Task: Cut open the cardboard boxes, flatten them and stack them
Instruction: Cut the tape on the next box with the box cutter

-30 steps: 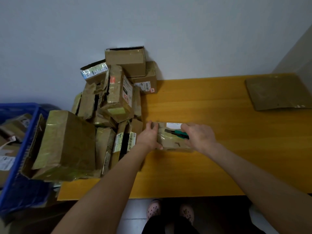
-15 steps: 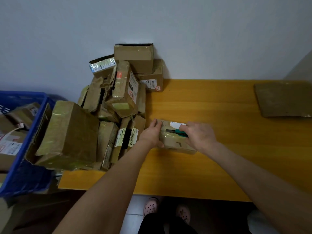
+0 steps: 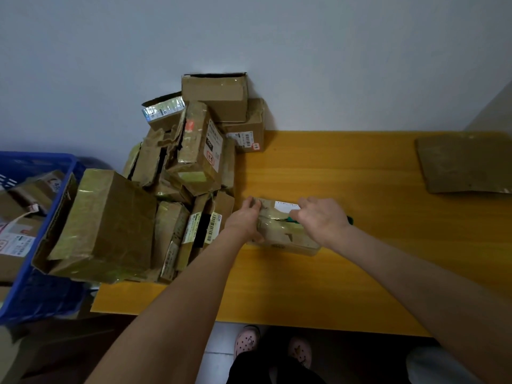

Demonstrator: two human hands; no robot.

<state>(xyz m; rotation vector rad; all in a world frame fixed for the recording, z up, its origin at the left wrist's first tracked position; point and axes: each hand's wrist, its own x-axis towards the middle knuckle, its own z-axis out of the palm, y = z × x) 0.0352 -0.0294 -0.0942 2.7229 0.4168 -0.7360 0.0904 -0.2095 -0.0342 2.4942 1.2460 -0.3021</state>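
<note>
Yellow wooden tabletop (image 3: 291,289) runs up against a pale wall (image 3: 277,51), and from my remote seat I look down on it along both forearms. At the middle of the table, close to its near edge, lies the small box (image 3: 279,236), a squat brown carton wrapped in glossy tape with a white label (image 3: 286,207) on its top. I have the left hand (image 3: 243,220) clamped on the left end of that carton, fingers curled over the top edge and thumb on the near side. The right hand (image 3: 318,220) rests on top of the carton, its fingers wrapped round the green handle of a cutter (image 3: 291,219). The dark butt of the tool pokes out past the wrist on the right. I cannot make out the blade or where it meets the tape, as the knuckles cover it.

Just left of the carton, touching my left wrist, sits the pile of boxes (image 3: 194,162), heaped against the wall at the table's left end, some torn, some upright, some tipped. A large box (image 3: 110,225) leans off the front of that heap, its left edge against a blue crate (image 3: 38,297) that stands beside the table and holds more cartons. Well apart, at the far right corner of the table, lies a flattened sheet of cardboard (image 3: 465,162). Below the near table edge I see a pair of spotted shoes (image 3: 246,342) on the floor.
</note>
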